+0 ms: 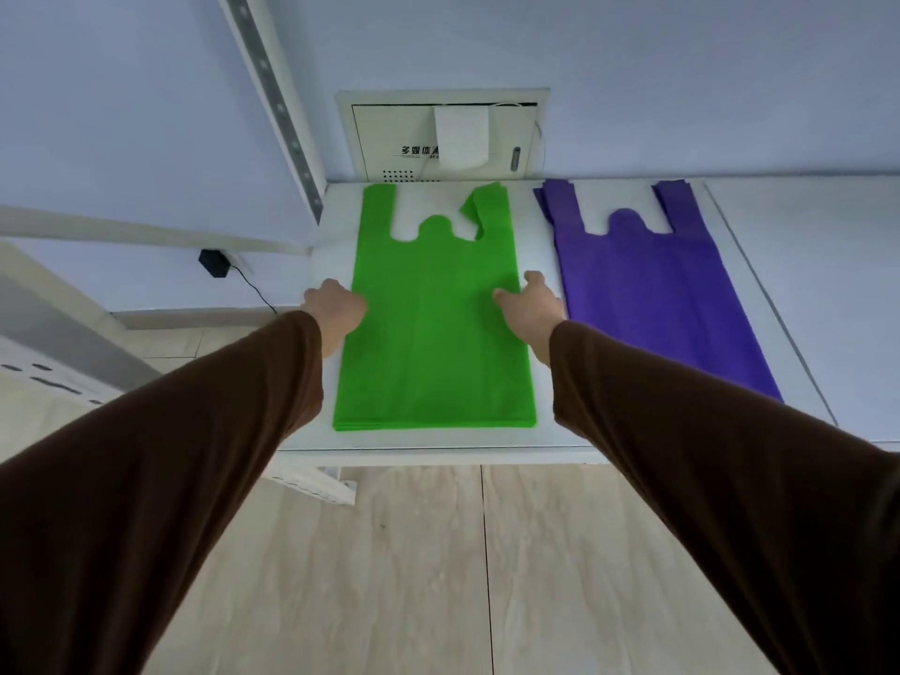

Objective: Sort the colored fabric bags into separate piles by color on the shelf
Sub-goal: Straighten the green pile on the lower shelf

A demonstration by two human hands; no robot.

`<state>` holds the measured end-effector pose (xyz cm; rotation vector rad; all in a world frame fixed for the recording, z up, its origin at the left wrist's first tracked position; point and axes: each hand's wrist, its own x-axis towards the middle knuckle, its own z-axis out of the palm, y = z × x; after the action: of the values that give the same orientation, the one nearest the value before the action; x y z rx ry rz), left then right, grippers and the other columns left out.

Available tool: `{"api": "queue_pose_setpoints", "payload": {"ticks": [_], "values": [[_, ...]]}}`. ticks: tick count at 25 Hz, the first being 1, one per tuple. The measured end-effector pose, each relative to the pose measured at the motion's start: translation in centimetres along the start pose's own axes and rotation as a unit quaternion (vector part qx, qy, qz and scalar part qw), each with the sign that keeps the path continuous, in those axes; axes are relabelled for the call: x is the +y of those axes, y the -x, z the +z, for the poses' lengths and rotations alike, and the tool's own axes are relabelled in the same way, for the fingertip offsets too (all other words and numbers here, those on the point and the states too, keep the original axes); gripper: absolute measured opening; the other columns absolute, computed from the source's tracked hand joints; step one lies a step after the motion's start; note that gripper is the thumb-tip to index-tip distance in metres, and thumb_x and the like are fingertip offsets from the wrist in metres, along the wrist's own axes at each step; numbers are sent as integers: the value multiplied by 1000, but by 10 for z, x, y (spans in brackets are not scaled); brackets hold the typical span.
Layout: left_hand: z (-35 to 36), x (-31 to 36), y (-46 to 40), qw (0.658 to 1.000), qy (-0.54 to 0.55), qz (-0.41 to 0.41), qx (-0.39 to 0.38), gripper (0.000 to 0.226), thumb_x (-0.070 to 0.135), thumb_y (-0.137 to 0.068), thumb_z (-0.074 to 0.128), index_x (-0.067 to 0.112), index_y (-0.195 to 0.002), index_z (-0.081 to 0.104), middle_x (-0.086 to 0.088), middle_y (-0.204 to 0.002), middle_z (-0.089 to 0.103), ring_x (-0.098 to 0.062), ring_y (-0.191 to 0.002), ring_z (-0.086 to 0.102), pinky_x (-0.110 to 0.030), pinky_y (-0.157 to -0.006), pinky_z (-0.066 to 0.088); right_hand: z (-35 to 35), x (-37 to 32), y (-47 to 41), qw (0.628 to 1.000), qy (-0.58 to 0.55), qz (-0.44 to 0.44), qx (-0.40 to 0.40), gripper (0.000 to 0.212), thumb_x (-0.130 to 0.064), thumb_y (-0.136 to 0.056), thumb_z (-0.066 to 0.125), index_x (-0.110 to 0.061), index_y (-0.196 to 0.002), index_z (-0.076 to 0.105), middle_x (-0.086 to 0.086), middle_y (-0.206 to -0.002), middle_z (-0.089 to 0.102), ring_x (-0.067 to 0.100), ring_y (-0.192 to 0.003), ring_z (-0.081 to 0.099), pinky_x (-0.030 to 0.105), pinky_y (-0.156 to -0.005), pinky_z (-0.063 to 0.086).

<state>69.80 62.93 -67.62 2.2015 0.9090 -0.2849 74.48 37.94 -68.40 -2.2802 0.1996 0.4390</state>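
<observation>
On the white shelf [803, 304], both hands, left [336, 309] and right [533, 309], rest at the green bag pile's [433, 333] side edges, purple bags [652, 294] alongside.
</observation>
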Motion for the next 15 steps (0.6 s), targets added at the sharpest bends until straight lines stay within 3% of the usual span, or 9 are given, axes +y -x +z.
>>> {"api": "queue_pose_setpoints", "payload": {"ticks": [5,8,10,12,15], "values": [[-6,-11,14,996,87,9,-20,52,9,-95,46,2,-145,36,-23,-143,47,-38,-130,48,-42,-100,44,-5,9,15,998,-50,-13,-29,65,-36,-96,53,-18,-151,23,15,-149,41,34,-130,46,45,-107,42],[0,-34,36,993,121,2,3,59,9,-93,49,12,-149,32,-22,-142,45,-37,-126,50,-38,-95,46,-8,35,44,1000,-24,5,9,63,-29,-95,52,-19,-150,25,16,-147,42,35,-130,45,46,-105,43],[9,-56,53,997,71,-12,-16,62,9,-91,52,14,-149,31,-20,-144,41,-38,-125,49,-43,-101,46,-6,59,67,1000,-1,11,16,61,-20,-92,51,-16,-149,28,15,-146,44,36,-128,46,48,-105,43],[17,-69,68,1000,8,1,-26,69,11,-88,59,15,-150,28,-18,-146,35,-38,-123,48,-48,-102,46,2,71,90,999,22,-36,-6,63,-20,-91,55,-16,-149,29,14,-145,46,34,-127,46,48,-104,43],[12,-75,83,989,-92,117,-13,85,29,-81,74,19,-151,25,-14,-148,30,-37,-129,40,-48,-108,40,7,78,111,984,107,-146,-7,76,-34,-89,65,-18,-151,24,10,-149,41,33,-131,40,45,-110,37]]}}
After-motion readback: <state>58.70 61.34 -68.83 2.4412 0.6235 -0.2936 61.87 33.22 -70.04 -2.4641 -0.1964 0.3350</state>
